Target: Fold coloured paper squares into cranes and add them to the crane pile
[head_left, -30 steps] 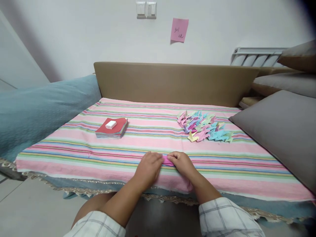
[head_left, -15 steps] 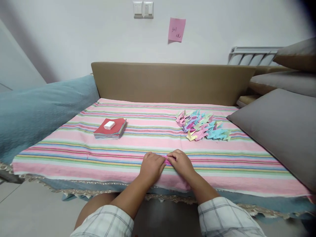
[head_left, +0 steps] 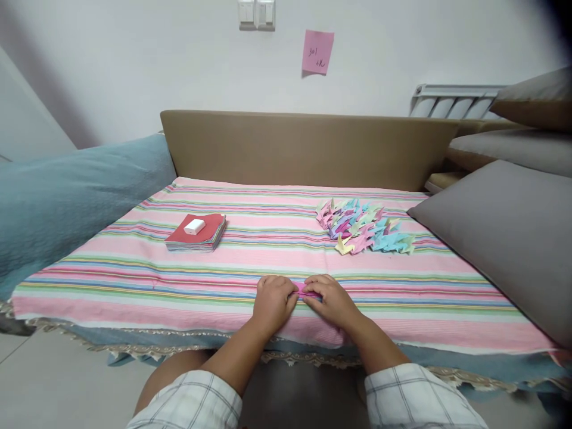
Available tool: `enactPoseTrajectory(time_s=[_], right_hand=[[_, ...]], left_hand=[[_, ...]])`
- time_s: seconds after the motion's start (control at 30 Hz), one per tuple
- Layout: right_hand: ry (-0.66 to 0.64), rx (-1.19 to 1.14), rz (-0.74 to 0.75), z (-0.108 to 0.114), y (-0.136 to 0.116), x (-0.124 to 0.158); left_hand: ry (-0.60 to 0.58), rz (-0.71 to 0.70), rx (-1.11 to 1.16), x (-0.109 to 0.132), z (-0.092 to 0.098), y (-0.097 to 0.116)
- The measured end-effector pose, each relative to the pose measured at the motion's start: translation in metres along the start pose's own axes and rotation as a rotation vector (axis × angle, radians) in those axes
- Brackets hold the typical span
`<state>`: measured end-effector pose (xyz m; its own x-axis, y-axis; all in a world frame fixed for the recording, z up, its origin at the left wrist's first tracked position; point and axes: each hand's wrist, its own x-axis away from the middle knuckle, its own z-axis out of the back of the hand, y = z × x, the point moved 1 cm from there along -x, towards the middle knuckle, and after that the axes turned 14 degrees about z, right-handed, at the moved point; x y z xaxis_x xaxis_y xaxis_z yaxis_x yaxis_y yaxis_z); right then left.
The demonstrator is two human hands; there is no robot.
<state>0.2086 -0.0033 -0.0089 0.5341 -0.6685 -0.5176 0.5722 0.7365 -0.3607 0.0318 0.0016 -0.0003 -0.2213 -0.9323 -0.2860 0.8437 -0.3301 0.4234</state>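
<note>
My left hand (head_left: 273, 299) and my right hand (head_left: 330, 299) rest side by side on the striped cloth (head_left: 134, 268) near its front edge. Both have their fingers curled and pressed onto a small pink piece of folded paper (head_left: 304, 292) that shows only as a sliver between them. Farther back on the right lies a heap of several folded paper cranes (head_left: 361, 226) in pastel colours. At the back left sits a stack of coloured paper squares (head_left: 208, 233) with a small white box (head_left: 194, 226) on top.
A blue cushion (head_left: 67, 196) lies along the left side. Grey cushions (head_left: 504, 232) fill the right. A tan backrest (head_left: 308, 149) runs across the far edge. A pink note (head_left: 317, 52) and light switches (head_left: 256, 14) are on the wall.
The view has shifted slightly. My hands stay pressed together on the pink paper, and less of it shows between them than a second ago.
</note>
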Motion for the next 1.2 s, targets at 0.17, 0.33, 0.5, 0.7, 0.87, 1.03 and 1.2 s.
enactPoseTrajectory(time_s=[0.17,0.33,0.5,0.7,0.87,1.03,1.2], right_hand=[[0.017,0.021,0.008,-0.001,0.0,0.001],[0.009,0.132,-0.018,0.0,-0.007,0.001],[-0.015,0.122,-0.038,-0.004,-0.007,0.001],[0.019,0.221,-0.05,-0.005,-0.014,0.002],[-0.003,0.322,-0.113,-0.008,-0.022,0.003],[-0.031,0.368,-0.22,-0.011,-0.027,0.0],[-0.033,0.427,-0.234,-0.012,-0.032,0.0]], left_hand=[[-0.008,0.014,0.016,-0.001,0.0,0.0],[0.01,0.01,0.015,-0.001,-0.001,0.0],[0.017,0.011,0.017,0.0,0.0,0.0],[-0.004,0.03,0.03,-0.002,0.0,0.001],[-0.021,0.047,0.023,-0.002,0.0,0.001],[-0.032,0.047,0.028,-0.004,0.001,0.0],[-0.033,0.06,0.037,-0.005,0.0,-0.001]])
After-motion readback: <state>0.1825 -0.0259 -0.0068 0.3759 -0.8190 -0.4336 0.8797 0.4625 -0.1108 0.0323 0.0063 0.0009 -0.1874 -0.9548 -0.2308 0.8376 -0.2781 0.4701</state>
